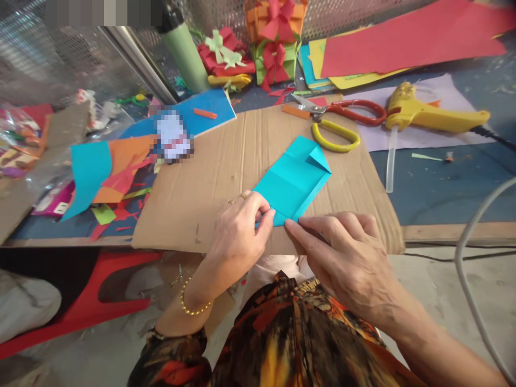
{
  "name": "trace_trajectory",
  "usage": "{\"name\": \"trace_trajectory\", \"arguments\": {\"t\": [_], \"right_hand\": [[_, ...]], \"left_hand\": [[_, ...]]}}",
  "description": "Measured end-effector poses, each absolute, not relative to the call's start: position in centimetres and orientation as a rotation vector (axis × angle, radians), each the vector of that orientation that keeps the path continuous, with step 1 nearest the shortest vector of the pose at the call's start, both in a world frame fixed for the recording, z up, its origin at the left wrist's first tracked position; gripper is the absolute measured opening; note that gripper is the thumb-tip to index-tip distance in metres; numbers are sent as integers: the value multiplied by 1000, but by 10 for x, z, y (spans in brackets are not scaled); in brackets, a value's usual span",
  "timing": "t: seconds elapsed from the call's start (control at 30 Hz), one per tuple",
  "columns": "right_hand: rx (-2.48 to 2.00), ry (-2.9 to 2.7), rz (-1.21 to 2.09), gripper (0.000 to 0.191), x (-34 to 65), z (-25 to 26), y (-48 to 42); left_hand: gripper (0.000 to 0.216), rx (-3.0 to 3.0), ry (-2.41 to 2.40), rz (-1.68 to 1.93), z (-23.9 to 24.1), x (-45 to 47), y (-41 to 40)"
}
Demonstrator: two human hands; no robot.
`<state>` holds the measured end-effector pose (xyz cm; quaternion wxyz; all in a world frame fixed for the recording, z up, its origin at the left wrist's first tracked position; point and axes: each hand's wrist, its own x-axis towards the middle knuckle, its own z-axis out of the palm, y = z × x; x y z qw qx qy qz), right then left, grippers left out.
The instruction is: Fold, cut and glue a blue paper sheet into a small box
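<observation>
A folded turquoise paper (296,177) lies on a brown cardboard sheet (201,183) at the table's front. My left hand (239,228) pinches the paper's near corner between thumb and fingers. My right hand (342,252) presses fingertips on the same near edge, just to the right. The paper's far corner is folded over into a triangular flap.
Scissors with red and yellow handles (336,121) and a yellow glue gun (427,110) lie behind the cardboard. Paper gift boxes with bows (276,40), a green bottle (185,54), coloured paper sheets (407,37) and scraps (108,172) fill the back and left. A grey cable (467,242) hangs right.
</observation>
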<state>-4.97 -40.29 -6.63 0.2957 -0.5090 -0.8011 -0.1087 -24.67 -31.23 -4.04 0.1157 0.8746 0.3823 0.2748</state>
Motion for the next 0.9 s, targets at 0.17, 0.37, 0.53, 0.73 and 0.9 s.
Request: {"name": "trace_trajectory", "arguments": {"t": [0.17,0.37,0.53,0.73,0.9], "right_hand": [[-1351,-2144,-284,30,-50,-66,-403],[-1347,-2147,-284,30,-50,-65,-403],[-1339,-2142,-293,30,-50,-66,-403],[-1373,-2158,-312,32,-50,-66,-403],[-1352,-2143,-314,30,-51,-65,-403]], "left_hand": [[9,2490,1153,835,-45,-246,-313],[14,2407,1184,868,-51,-248,-314],[14,2429,1138,960,-53,-248,-316],[16,2428,1159,902,-52,-247,-316],[16,2434,1152,899,-52,-247,-315]]}}
